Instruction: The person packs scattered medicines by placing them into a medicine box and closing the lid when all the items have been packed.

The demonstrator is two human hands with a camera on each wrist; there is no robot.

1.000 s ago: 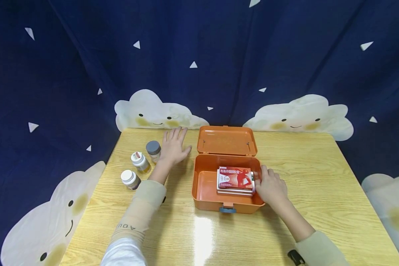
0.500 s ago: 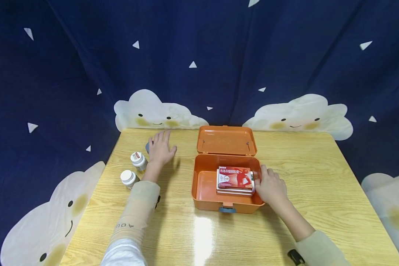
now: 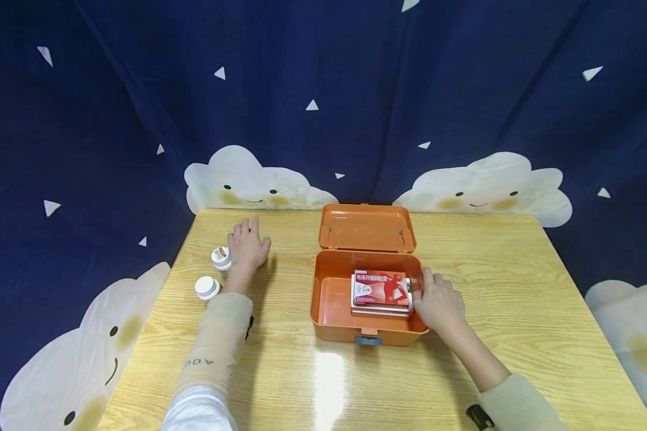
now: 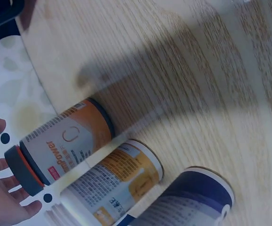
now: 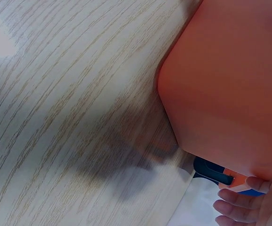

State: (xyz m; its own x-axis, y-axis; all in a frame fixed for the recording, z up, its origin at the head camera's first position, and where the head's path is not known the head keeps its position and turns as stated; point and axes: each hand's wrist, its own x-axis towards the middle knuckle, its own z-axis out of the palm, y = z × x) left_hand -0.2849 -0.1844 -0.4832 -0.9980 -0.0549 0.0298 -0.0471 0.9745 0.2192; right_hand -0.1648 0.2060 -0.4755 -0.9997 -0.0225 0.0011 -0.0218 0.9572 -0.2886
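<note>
My left hand [image 3: 248,246] is over the grey-capped bottle [image 4: 70,139], which it hides in the head view. In the left wrist view its fingers spread loosely about the cap, with gaps showing. Two white-capped bottles stand beside it: one with an orange label [image 4: 126,176], one with a dark purple label [image 4: 192,197]. At the right, my right hand [image 3: 441,302] holds the side rim of an open orange box [image 3: 334,331], thumb over the edge and fingers outside. Inside the box, a red-and-white medicine carton [image 3: 381,288] lies atop other white cartons, toward the right side.
The box's lid [image 3: 366,228] lies folded back toward the curtain, and a blue-grey latch [image 3: 369,340] hangs on its front. Everything stands on a wooden table [image 3: 517,287]. A dark blue curtain [image 3: 366,90] with cloud shapes rises right behind the table's far edge.
My left hand has moved left and toward me, from beside the grey-capped bottle to over it. The right hand and the box have stayed in place.
</note>
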